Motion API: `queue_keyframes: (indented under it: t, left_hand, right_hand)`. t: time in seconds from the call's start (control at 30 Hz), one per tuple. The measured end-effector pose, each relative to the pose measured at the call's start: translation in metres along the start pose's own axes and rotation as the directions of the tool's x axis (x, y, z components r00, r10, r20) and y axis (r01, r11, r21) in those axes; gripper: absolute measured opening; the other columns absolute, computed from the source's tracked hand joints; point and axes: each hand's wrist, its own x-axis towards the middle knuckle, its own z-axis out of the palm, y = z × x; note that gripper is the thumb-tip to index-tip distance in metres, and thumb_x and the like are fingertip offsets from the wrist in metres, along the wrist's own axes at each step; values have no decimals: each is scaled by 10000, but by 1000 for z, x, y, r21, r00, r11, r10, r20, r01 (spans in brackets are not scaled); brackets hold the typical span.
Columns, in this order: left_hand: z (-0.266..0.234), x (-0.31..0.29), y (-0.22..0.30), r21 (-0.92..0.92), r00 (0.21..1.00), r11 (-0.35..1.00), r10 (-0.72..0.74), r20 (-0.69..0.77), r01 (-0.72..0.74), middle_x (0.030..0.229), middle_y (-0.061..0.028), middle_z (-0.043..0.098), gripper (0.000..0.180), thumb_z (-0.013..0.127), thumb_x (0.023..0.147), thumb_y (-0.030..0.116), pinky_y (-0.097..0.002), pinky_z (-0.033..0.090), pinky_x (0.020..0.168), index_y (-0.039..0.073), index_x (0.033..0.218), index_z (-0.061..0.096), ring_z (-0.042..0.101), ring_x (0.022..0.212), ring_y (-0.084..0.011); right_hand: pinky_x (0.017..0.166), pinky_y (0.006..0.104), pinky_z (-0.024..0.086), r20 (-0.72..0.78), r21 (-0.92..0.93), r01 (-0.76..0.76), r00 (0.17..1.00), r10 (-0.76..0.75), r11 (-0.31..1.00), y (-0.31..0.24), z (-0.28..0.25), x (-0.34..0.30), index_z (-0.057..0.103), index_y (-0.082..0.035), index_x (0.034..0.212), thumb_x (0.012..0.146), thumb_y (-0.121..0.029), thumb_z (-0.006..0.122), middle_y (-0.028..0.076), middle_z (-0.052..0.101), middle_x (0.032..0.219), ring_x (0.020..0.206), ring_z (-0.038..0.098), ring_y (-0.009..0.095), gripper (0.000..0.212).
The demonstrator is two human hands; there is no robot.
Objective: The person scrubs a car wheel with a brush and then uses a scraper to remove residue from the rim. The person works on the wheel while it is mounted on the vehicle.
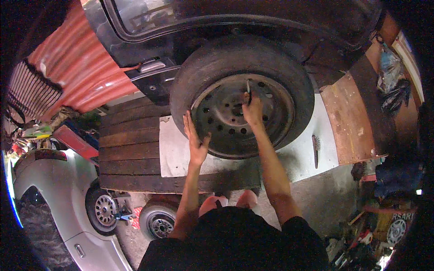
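A car wheel [208, 58], a dark tyre on a dusty steel rim [230, 126] with round holes, stands tilted in front of me on a white board [174, 158]. My left hand [195, 142] lies against the lower left of the rim and tyre, its fingers stretched out. Over the middle of the rim, my right hand [253, 108] is closed around a slim tool with a pale blade-like end [248, 86]. Its exact kind is too small to tell. On the board to the right lies a brush with a dark handle [316, 151].
The board sits on a dark slatted wooden table [129, 140]. Behind the wheel rises a dark car door panel [149, 86]. A brown wood sheet [350, 119] lies at right. Lower left are a silver car body [68, 194] and two more wheels [158, 221]. Clutter fills the lower right.
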Motion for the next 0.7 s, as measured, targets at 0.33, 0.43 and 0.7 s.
queue_keyframes:
  t: [0.33, 0.43, 0.7]
  left_hand:
    - [-2, 1, 1, 6, 998, 998, -61, 12, 61, 1635, -175, 104, 976, 674, 760, 29, -472, 82, 1215, 30, 1562, 116, 48, 1512, -366]
    - [6, 6, 6, 25, 998, 998, -54, 22, 53, 1632, -185, 100, 979, 678, 763, 38, -466, 84, 1216, 28, 1561, 112, 48, 1512, -366]
    - [-8, 2, 3, -53, 998, 998, -32, 57, 35, 1648, -144, 77, 983, 689, 782, 48, -461, 55, 1222, 59, 1572, 103, 30, 1518, -328]
  right_hand:
    - [599, 323, 456, -75, 675, -19, 993, 95, 738, -1, 23, -34, 583, 2, 1261, 982, -272, 603, 71, 609, 832, 698, 552, 164, 392]
    - [574, 282, 460, -333, 507, 128, 941, 57, 853, 2, 54, -27, 619, 13, 1216, 967, -245, 640, 46, 624, 805, 694, 558, 120, 359]
    - [841, 369, 470, -276, 574, 154, 961, 13, 804, -32, 55, -44, 662, 72, 1137, 954, -306, 652, 154, 702, 924, 859, 607, 223, 419]
